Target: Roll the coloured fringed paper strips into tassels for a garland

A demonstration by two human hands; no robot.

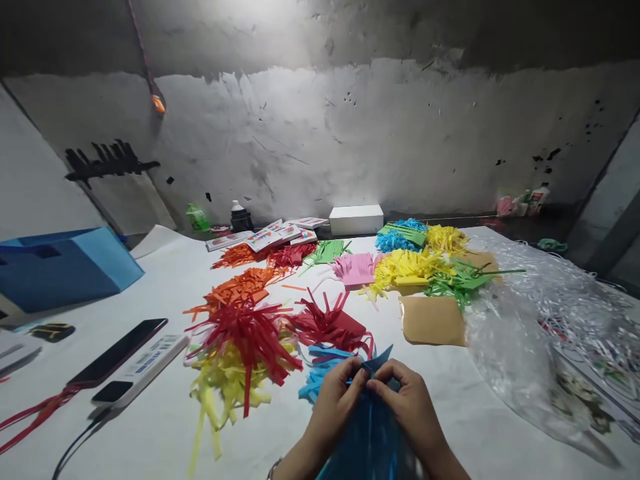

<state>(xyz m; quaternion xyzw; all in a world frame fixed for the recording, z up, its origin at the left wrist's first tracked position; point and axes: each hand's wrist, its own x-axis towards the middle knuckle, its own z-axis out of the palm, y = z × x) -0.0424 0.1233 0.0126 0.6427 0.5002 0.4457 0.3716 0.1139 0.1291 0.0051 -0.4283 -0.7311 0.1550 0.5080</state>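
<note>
My left hand (341, 390) and my right hand (404, 393) are close together at the front edge of the table. Between thumb and fingers, both pinch the upper edge of a blue shiny sheet (369, 433), which hangs down toward me. A pointed corner of it sticks up above my fingertips. Just beyond my left hand lies a blue fringed paper bundle (315, 375), partly hidden by that hand. A red fringed bundle (333, 323) lies behind it. To the left, another red fringed bundle (245, 333) overlaps a yellow one (227, 377).
Orange (240, 290), pink (356, 268) and yellow fringes (407, 267) lie farther back. A brown card (433, 320) and clear plastic (515, 360) are on the right. On the left are a phone (120, 350), a white device (145, 367) with a cable and a blue box (70, 267).
</note>
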